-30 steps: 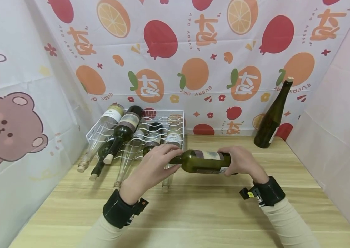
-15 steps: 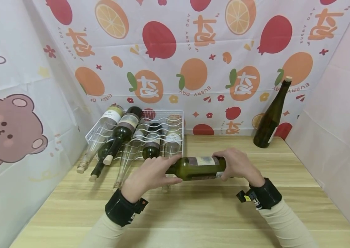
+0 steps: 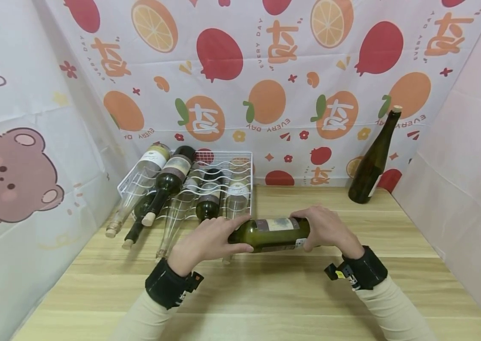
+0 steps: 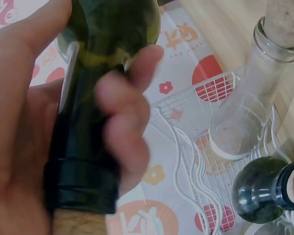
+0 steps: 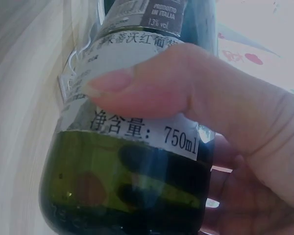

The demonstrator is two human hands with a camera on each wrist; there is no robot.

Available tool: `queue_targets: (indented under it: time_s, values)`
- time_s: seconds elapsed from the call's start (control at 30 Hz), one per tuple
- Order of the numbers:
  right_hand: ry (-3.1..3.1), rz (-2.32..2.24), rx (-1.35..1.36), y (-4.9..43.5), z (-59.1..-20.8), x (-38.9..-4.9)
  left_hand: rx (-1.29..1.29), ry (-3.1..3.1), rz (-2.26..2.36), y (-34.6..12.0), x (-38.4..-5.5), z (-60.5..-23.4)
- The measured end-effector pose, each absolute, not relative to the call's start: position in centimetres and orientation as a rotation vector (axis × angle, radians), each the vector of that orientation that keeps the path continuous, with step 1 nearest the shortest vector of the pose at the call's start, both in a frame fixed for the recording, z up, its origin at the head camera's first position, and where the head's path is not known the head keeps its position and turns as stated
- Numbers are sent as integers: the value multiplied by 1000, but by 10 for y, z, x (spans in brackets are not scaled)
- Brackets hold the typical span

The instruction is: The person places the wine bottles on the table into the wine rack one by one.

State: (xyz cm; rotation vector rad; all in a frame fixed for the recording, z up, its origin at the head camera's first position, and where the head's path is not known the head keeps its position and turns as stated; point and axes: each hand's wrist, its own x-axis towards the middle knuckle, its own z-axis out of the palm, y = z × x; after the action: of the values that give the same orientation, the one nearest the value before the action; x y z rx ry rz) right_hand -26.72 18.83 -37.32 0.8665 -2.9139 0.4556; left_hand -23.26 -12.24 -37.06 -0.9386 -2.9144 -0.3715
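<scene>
A green wine bottle (image 3: 276,234) lies sideways between both hands in front of the rack, its neck toward the left. The left hand (image 3: 210,239) grips its neck and shoulder; the left wrist view shows fingers curled round the dark neck (image 4: 83,147), with a cork (image 4: 80,223) in the mouth. The right hand (image 3: 327,227) holds the bottle near its base, its thumb across the white back label (image 5: 137,103) in the right wrist view. Left of the hands, a white wire rack (image 3: 252,170) bears several clear and green corked bottles. One dark bottle (image 3: 172,177) lies on top of others there.
A tall dark green corked bottle (image 3: 370,161) stands upright at the back right of the wooden table (image 3: 291,298). Bottle necks, such as a clear one (image 3: 172,227), stick out past the rack's front. A fruit-print cloth (image 3: 291,61) hangs behind.
Both hands have brought the bottle slightly left and nearer the person over the first half second. Since then it has barely moved. The rack and the standing bottle stay where they were.
</scene>
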Motion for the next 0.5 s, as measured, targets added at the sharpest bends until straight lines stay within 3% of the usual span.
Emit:
queue_targets:
  time_s: [0.5]
  values:
    - [-2904, 535, 922, 187, -375, -270, -990, -2787, -327, -128, -236, -368]
